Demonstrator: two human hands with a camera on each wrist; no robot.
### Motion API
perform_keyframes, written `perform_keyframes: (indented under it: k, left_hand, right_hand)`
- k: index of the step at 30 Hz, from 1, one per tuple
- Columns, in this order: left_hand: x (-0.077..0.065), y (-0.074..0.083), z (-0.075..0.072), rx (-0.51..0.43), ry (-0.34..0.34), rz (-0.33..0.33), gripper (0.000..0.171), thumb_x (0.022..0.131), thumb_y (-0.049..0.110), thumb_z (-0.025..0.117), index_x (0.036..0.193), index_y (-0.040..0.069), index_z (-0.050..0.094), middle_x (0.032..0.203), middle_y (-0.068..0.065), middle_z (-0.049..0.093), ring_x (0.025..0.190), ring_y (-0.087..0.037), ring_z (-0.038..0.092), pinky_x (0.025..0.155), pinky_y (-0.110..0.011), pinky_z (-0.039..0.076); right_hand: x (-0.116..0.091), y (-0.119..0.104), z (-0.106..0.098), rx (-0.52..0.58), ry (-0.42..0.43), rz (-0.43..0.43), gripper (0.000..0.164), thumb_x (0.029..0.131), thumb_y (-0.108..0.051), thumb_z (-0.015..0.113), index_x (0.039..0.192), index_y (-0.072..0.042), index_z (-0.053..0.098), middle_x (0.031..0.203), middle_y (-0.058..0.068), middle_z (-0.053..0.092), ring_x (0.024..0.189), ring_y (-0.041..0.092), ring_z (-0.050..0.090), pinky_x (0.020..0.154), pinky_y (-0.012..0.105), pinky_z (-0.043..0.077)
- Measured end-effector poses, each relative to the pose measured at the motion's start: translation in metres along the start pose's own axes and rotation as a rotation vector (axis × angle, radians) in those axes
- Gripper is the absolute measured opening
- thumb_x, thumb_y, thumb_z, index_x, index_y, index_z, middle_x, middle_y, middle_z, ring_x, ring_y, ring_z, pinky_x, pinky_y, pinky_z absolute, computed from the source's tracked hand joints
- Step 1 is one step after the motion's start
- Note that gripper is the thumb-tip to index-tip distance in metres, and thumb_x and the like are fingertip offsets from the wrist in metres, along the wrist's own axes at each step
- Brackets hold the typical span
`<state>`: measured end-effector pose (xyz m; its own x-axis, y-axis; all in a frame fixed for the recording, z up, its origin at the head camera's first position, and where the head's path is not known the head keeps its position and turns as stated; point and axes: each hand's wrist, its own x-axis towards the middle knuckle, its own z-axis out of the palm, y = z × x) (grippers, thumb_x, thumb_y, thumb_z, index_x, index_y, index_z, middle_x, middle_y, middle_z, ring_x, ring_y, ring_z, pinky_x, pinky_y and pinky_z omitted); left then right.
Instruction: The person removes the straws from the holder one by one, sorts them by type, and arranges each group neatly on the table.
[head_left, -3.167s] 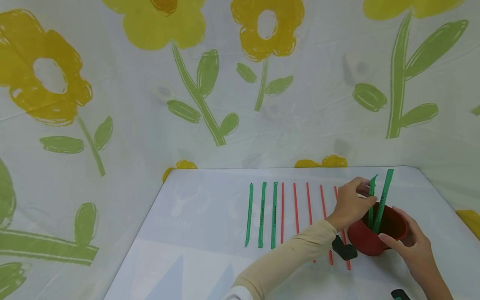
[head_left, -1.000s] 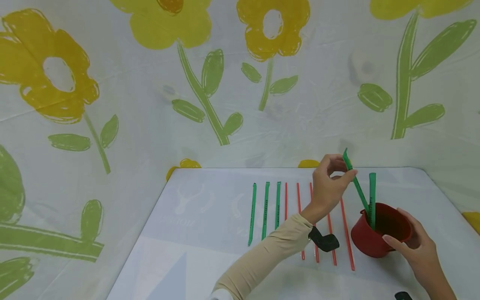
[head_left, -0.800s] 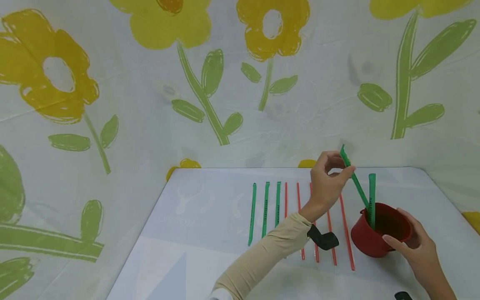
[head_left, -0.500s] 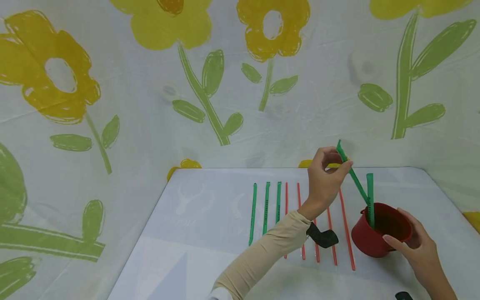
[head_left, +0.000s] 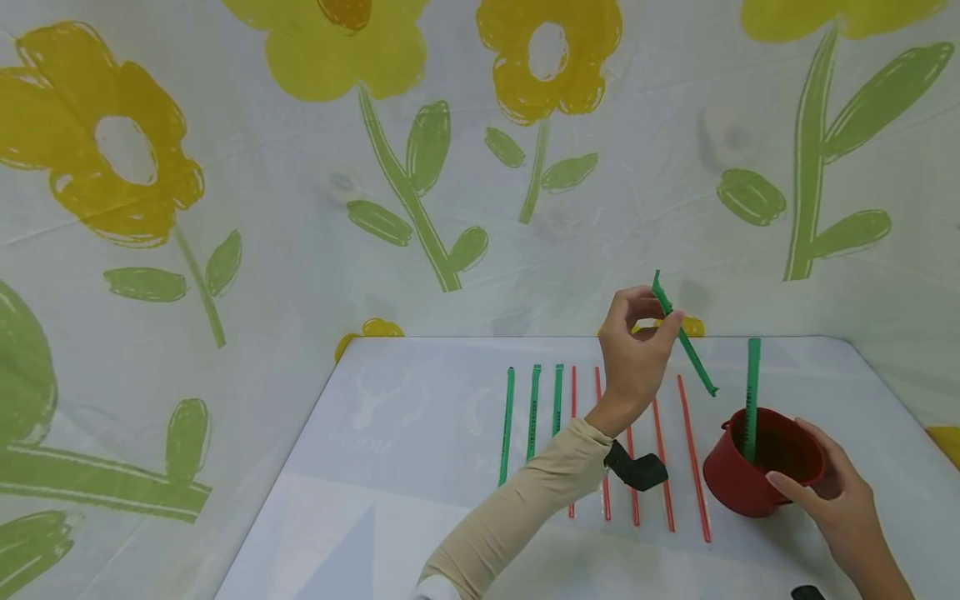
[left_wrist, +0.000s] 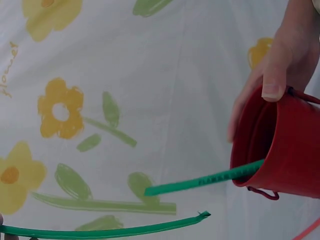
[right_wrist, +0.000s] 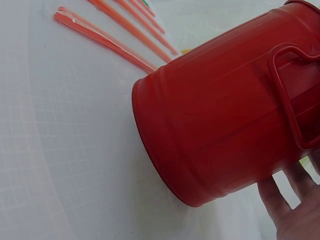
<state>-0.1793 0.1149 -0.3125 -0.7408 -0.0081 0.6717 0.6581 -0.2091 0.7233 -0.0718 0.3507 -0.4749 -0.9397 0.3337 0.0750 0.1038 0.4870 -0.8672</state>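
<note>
My left hand (head_left: 630, 354) pinches a green wrapped straw (head_left: 693, 357) between thumb and fingers, raised and slanting down toward the right. The straw's lower end is outside the red metal pail (head_left: 731, 475), to the left of its rim. Another green straw (head_left: 752, 383) leans inside the pail, its upper part sticking out. My right hand (head_left: 836, 492) grips the pail on its right side, thumb at the rim. In the right wrist view, the pail (right_wrist: 215, 115) shows its side and a wire handle (right_wrist: 282, 95).
Several red straws (head_left: 693, 458) in clear wrappers lie in a row left of the pail, partly behind my left arm. Three green straws (head_left: 533, 408) lie farther left on the white table (head_left: 337, 467). A flower-printed curtain (head_left: 637, 208) hangs behind the table.
My left hand has moved up and left, drawing the green straw out of the pail. The other green straw has shifted but stays inside. My right hand keeps its hold.
</note>
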Motion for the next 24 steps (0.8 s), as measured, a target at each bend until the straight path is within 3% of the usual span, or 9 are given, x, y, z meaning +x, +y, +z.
perform_keyframes:
  k: [13,24]
  left_hand:
    - [0.000,-0.007,-0.026,0.048,0.018,-0.082,0.026,0.086,-0.006,0.062,0.110,-0.006,0.052,0.097,-0.022,0.058,0.086,-0.026,0.061,0.074,-0.029,0.056]
    - [-0.002,-0.016,-0.051,0.082,0.050,-0.158,0.029,0.084,-0.006,0.064,0.111,-0.004,0.054,0.098,-0.022,0.058,0.087,-0.029,0.061,0.065,-0.024,0.053]
  right_hand:
    - [-0.001,0.001,0.000,-0.003,-0.006,0.001,0.082,0.087,-0.022,0.069,0.150,-0.037,0.019,0.143,-0.003,0.034,0.097,-0.009,0.034,0.063,0.004,0.045]
    - [-0.001,0.001,-0.001,0.000,-0.006,-0.020,0.081,0.087,-0.021,0.069,0.150,-0.035,0.019,0.142,-0.006,0.035,0.099,-0.007,0.034,0.063,0.004,0.045]
